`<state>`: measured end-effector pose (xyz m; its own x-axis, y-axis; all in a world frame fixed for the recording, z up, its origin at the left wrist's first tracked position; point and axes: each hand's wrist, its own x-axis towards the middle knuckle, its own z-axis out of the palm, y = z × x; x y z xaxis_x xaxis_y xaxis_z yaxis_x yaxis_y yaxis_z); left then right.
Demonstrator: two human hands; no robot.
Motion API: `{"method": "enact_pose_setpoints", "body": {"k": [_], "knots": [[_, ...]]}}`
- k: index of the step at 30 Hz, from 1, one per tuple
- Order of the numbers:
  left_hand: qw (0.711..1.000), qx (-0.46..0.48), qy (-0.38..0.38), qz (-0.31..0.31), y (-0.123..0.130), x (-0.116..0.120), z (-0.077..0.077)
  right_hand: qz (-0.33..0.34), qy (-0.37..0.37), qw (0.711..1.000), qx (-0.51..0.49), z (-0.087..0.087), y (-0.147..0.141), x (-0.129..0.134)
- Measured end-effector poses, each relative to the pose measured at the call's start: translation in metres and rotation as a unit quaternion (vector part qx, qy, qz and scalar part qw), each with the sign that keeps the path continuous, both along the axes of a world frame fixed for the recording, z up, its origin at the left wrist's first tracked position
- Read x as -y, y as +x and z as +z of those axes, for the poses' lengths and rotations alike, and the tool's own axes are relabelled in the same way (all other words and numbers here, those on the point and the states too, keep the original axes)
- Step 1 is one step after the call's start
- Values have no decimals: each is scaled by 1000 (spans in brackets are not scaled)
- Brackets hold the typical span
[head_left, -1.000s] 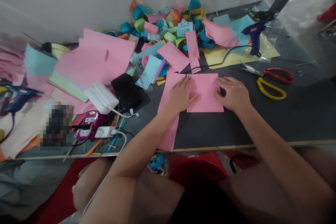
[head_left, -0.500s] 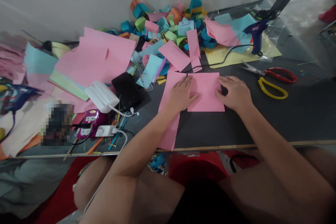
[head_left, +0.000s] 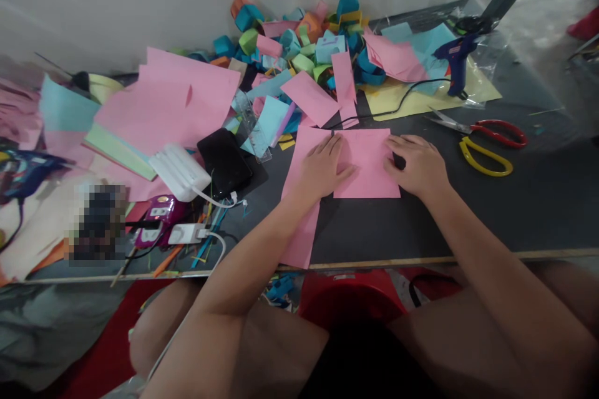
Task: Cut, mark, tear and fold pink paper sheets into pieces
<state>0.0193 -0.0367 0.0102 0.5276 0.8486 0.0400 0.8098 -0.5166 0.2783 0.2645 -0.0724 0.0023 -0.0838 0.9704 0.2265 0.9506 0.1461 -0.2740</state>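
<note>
Both hands lie on pink paper on the dark counter (head_left: 384, 234), spaced well apart with the fingers extended rather than clamped. The left hand (head_left: 324, 165) rests palm down across a long pink strip (head_left: 304, 234), its thumb reaching onto the squarish pink sheet (head_left: 369, 165) just beside it. The right hand (head_left: 415, 165) touches that sheet's right edge — thumb and fingers parted, with a dark gap between them. Whether strip and sheet join under the left hand, I cannot tell.

To the right lie scissors (head_left: 463, 130) with one red and one yellow handle. Behind them, a blue glue gun (head_left: 458, 68) sits over a yellow sheet (head_left: 393, 105); colourful paper pieces (head_left: 304, 43) are heaped near the wall — a clear ruler (head_left: 255, 124) lies before them.
</note>
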Motion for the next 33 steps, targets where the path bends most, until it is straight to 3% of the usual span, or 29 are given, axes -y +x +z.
{"method": "enact_pose_setpoints", "body": {"k": [10,19,33], "knots": [[1000,-23,-15,8,2,1,6,1,13,1000,0,-2,1,1],[1000,-16,-8,2,2,3,4,2,10,999,45,0,-2,2],[1000,-14,18,-10,-1,0,-1,8,5,999,37,-2,-1,0]]}}
